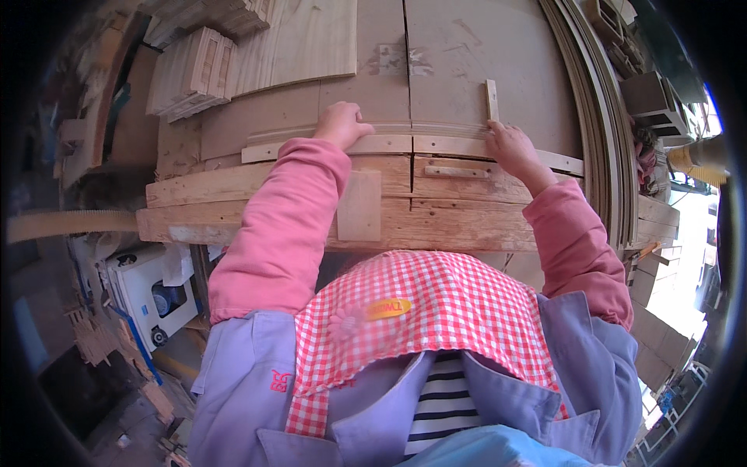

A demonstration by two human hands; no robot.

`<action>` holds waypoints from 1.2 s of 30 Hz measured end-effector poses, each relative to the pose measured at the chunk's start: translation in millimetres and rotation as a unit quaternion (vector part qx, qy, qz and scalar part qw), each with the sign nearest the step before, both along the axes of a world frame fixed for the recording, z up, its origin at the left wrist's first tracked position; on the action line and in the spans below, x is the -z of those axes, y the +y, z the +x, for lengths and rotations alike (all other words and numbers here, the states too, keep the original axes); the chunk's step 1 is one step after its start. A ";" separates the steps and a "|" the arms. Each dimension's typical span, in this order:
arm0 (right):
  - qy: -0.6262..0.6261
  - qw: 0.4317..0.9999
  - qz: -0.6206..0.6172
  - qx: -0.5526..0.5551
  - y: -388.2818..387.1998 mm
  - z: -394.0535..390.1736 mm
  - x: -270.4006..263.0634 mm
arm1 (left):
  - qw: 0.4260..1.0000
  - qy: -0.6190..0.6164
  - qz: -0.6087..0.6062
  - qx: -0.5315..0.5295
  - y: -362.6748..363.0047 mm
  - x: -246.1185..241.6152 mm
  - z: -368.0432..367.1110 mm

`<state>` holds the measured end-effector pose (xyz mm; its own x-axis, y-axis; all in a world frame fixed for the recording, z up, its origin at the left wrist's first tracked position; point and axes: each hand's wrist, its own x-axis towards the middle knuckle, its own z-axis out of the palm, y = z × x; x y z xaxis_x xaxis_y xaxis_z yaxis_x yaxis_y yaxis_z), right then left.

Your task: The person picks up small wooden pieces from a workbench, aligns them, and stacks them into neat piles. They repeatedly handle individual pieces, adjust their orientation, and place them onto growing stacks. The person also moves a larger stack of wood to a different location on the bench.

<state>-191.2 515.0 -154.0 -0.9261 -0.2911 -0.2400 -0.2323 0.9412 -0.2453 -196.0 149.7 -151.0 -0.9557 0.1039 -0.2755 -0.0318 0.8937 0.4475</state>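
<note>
Both my hands reach over a wooden workbench whose front is a thick timber beam [455, 225]. My left hand [342, 124], fingers curled, is at the thin wood strips [388, 129] lying behind a light wooden fence [382, 144]; whether it grips them is hidden. At the right, my right hand [510, 143] has its fingertips at the near end of a short upright-lying wood strip [491, 99] and by the fence; its grip is unclear. A small wood stick [456, 172] and a flat wood piece [359, 205] lie on the beam.
A pale wood panel [297, 44] lies at the back left beside stacked wood blocks [189, 73]. Long thin boards [604, 134] are stacked along the right. A narrow dark gap [408, 76] runs across the bench. A white machine [154, 292] stands low on the left.
</note>
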 end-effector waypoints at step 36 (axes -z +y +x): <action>0.031 0.955 -0.075 0.286 36.7 -102.5 30.9 | 0.999 0.032 0.014 -0.001 3.5 -9.3 4.6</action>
<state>-293.7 551.7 -184.8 -0.9548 0.2400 -0.1754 0.2912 0.8737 -0.3897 -191.4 153.2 -141.7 -0.9715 0.1087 -0.2107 -0.0041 0.8809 0.4733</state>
